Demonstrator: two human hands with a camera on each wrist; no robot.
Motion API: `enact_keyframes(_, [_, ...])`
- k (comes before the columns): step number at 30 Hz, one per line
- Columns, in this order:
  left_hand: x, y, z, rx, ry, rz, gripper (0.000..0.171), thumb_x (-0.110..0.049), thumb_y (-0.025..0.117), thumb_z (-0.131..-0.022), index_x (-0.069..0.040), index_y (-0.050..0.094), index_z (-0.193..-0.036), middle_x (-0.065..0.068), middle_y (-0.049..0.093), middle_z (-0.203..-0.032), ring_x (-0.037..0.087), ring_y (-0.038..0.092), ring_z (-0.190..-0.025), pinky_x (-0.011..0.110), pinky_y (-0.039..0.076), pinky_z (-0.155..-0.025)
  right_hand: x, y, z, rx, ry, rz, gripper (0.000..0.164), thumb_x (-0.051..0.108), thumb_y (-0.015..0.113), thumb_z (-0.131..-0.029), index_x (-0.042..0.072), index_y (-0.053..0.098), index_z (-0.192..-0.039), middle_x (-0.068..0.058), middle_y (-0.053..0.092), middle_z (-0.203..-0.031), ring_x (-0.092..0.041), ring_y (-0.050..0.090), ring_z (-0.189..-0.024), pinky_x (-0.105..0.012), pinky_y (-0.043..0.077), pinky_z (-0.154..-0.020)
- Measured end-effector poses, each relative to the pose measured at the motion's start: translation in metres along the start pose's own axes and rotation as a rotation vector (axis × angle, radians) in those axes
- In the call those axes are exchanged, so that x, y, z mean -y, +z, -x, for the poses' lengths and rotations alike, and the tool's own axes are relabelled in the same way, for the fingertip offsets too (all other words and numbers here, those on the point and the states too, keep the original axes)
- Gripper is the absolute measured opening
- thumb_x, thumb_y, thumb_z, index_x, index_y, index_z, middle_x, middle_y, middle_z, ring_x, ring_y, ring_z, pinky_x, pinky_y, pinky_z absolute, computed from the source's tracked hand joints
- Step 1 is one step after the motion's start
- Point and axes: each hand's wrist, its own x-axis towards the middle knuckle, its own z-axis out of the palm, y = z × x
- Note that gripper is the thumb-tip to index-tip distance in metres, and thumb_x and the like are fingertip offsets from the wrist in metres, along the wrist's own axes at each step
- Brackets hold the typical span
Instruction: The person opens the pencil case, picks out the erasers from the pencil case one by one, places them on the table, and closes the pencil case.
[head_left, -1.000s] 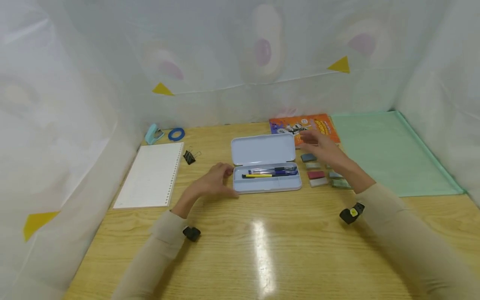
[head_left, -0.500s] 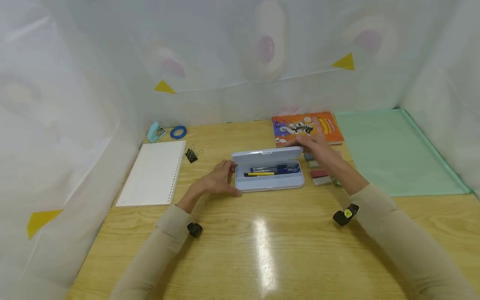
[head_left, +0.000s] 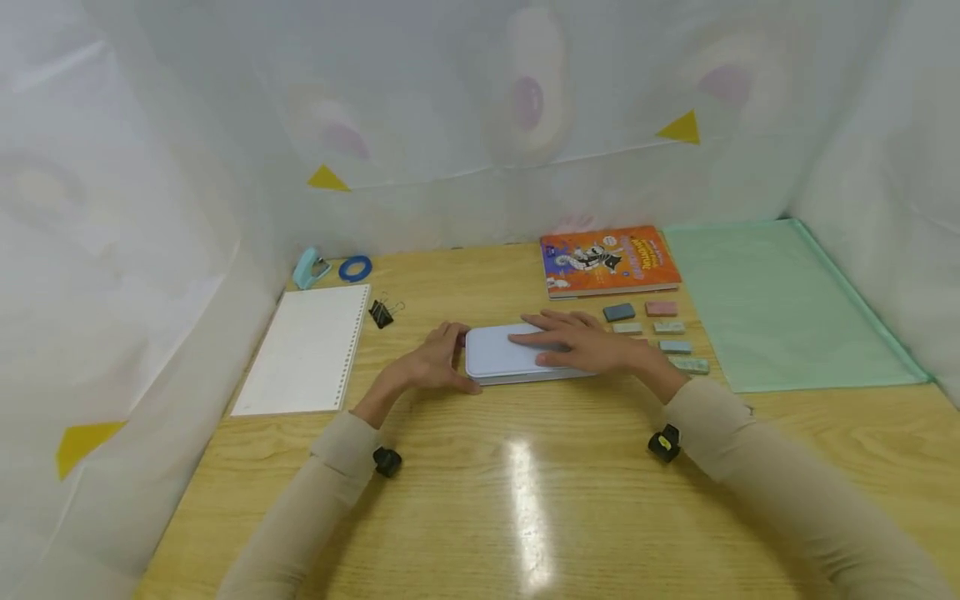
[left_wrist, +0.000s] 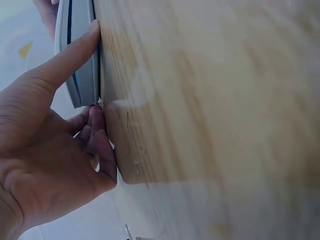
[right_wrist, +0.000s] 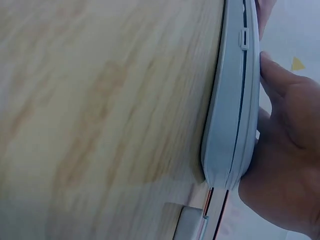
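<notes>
A pale blue pencil case [head_left: 498, 352] lies on the wooden table with its lid down over the base. My left hand [head_left: 431, 360] holds its left end, thumb along the front side and fingers round the far side. In the left wrist view the left thumb touches the case's [left_wrist: 86, 75] front wall, and the other fingers curl by its end. My right hand [head_left: 588, 343] rests on the lid with fingers stretched out. A thin dark seam shows between lid and base in the right wrist view of the case [right_wrist: 232, 110]. The pens inside are hidden.
Several erasers [head_left: 662, 309] lie right of the case. Behind them is an orange book [head_left: 611, 260], and a green translucent mat [head_left: 787, 308] lies far right. On the left are a white notebook [head_left: 303, 350], black binder clip [head_left: 381, 313], blue tape roll [head_left: 355, 268] and light blue hole punch [head_left: 309, 268].
The pencil case's lid has swung forward and down from fully open. My right hand moved from behind the lid to its top. My left hand stays at the left end.
</notes>
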Motion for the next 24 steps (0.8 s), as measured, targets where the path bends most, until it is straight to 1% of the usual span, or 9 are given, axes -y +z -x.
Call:
enact_keyframes(2, [0.003,0.001,0.001,-0.009,-0.005,0.003,0.097,-0.036,0.090,-0.082,-0.002,0.033,-0.153,0.016,0.042,-0.140,0.032,0.041,-0.130,0.048,0.037,-0.114,0.006,0.002,-0.001,0.003,-0.004,0.050,0.052,0.035,0.049,-0.111,0.027,0.039,-0.162,-0.012,0.018,-0.172,-0.046,0.009,-0.157,-0.072,0.004,-0.119])
enact_keyframes(7, [0.006,0.003,0.003,-0.015,-0.004,0.008,0.097,-0.037,0.089,-0.083,-0.003,0.033,-0.154,0.016,0.042,-0.141,0.032,0.041,-0.132,0.048,0.037,-0.114,0.008,0.004,-0.002,-0.012,-0.001,0.077,0.052,0.035,0.050,-0.111,0.027,0.039,-0.161,-0.012,0.021,-0.172,-0.046,0.011,-0.157,-0.072,0.006,-0.119])
enact_keyframes(11, [0.006,0.002,0.005,-0.017,-0.014,0.003,0.098,-0.038,0.089,-0.083,-0.005,0.032,-0.155,0.015,0.042,-0.143,0.033,0.039,-0.134,0.049,0.036,-0.115,0.009,0.005,-0.003,-0.034,-0.007,0.114,0.052,0.035,0.052,-0.110,0.026,0.041,-0.160,-0.013,0.024,-0.171,-0.046,0.015,-0.156,-0.072,0.009,-0.118])
enact_keyframes(14, [0.005,0.000,0.005,-0.010,-0.021,-0.001,0.099,-0.037,0.089,-0.083,-0.006,0.031,-0.157,0.015,0.041,-0.144,0.033,0.039,-0.136,0.049,0.036,-0.116,0.009,0.006,-0.004,-0.051,-0.015,0.126,0.052,0.034,0.053,-0.109,0.026,0.043,-0.160,-0.013,0.026,-0.170,-0.046,0.015,-0.156,-0.072,0.009,-0.118])
enact_keyframes(16, [0.004,-0.001,0.005,-0.004,-0.026,-0.004,0.100,-0.037,0.089,-0.083,-0.006,0.030,-0.157,0.015,0.041,-0.145,0.033,0.038,-0.136,0.049,0.036,-0.116,0.007,0.007,-0.005,-0.068,-0.026,0.108,0.052,0.033,0.055,-0.109,0.025,0.044,-0.159,-0.013,0.026,-0.170,-0.046,0.015,-0.156,-0.072,0.008,-0.118])
enact_keyframes(18, [0.004,-0.002,0.005,-0.007,-0.028,-0.016,0.099,-0.037,0.089,-0.083,-0.006,0.031,-0.157,0.016,0.041,-0.145,0.034,0.038,-0.136,0.050,0.036,-0.116,0.001,0.007,-0.005,-0.094,-0.047,0.046,0.052,0.030,0.058,-0.108,0.022,0.047,-0.158,-0.013,0.029,-0.169,-0.046,0.016,-0.156,-0.071,0.009,-0.119])
enact_keyframes(20, [0.003,-0.003,0.005,-0.009,-0.031,-0.026,0.099,-0.037,0.089,-0.083,-0.004,0.031,-0.157,0.017,0.040,-0.145,0.035,0.038,-0.137,0.050,0.035,-0.117,-0.006,0.005,-0.002,-0.133,-0.037,-0.083,0.049,0.028,0.058,-0.108,0.019,0.050,-0.156,-0.012,0.033,-0.167,-0.043,0.018,-0.156,-0.067,0.011,-0.121])
enact_keyframes(23, [0.005,-0.004,0.010,-0.015,-0.011,-0.070,0.092,-0.036,0.085,-0.087,-0.001,0.034,-0.156,0.020,0.041,-0.148,0.038,0.038,-0.139,0.052,0.034,-0.118,-0.016,-0.006,0.015,-0.223,0.026,-0.319,0.044,0.028,0.055,-0.110,0.019,0.054,-0.153,-0.007,0.044,-0.162,-0.034,0.031,-0.153,-0.060,0.024,-0.121])
enact_keyframes(24, [0.006,-0.005,0.013,-0.019,-0.002,-0.072,0.087,-0.033,0.083,-0.090,0.000,0.037,-0.155,0.020,0.042,-0.148,0.038,0.040,-0.139,0.052,0.035,-0.117,-0.018,-0.012,0.024,-0.259,0.061,-0.398,0.041,0.030,0.052,-0.111,0.020,0.056,-0.151,-0.005,0.048,-0.159,-0.031,0.036,-0.151,-0.055,0.036,-0.116])
